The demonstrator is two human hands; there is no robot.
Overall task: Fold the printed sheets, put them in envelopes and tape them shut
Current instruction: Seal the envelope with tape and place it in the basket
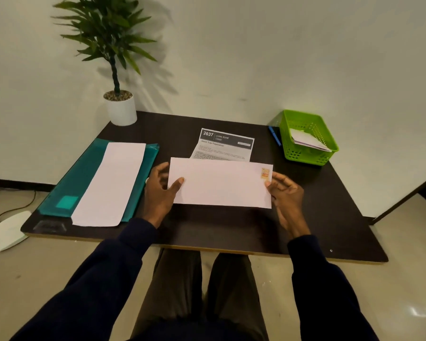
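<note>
Stamped envelope (220,184), pinched at both ends by my left hand (160,190) and right hand (284,194): I keep it level, flap toward printed sheet (223,145).

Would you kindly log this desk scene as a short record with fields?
held item: white envelope, stamp at its right end
left hand: grips envelope's left edge
right hand: grips envelope's right edge
behind envelope: printed sheet, flat on table
left side: blank paper on teal folder
right rear: green basket holding papers, blue pen beside it
far left corner: potted plant
</note>
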